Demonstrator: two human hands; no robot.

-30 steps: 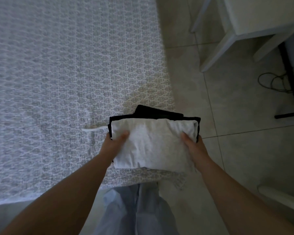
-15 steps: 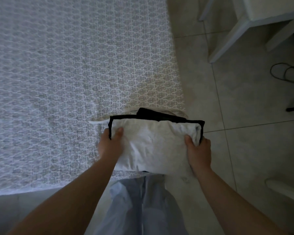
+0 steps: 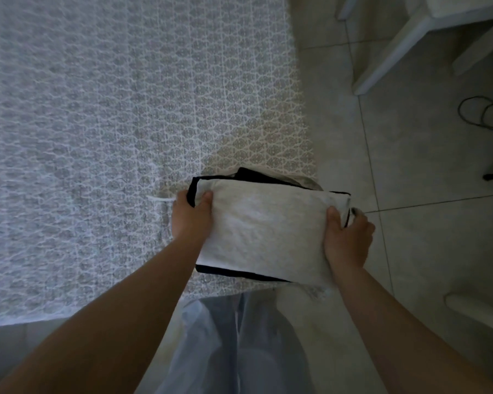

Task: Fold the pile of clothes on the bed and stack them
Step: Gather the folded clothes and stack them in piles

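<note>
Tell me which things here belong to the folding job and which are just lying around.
Job: stack of folded clothes, left hand, right hand, bed.
Lying about: white table, black cable on the floor.

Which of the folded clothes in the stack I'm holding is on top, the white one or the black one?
The white folded garment is on top; the black garment shows only as dark edges beneath it.

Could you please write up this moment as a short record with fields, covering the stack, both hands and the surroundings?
stack: folded white garment on top, black garment beneath, at the bed's near right corner
left hand: grips the stack's left end, thumb on top
right hand: grips the stack's right end
bed: patterned white cover
floor: pale tiles, dark cable at right
loose clothes: none visible
</note>
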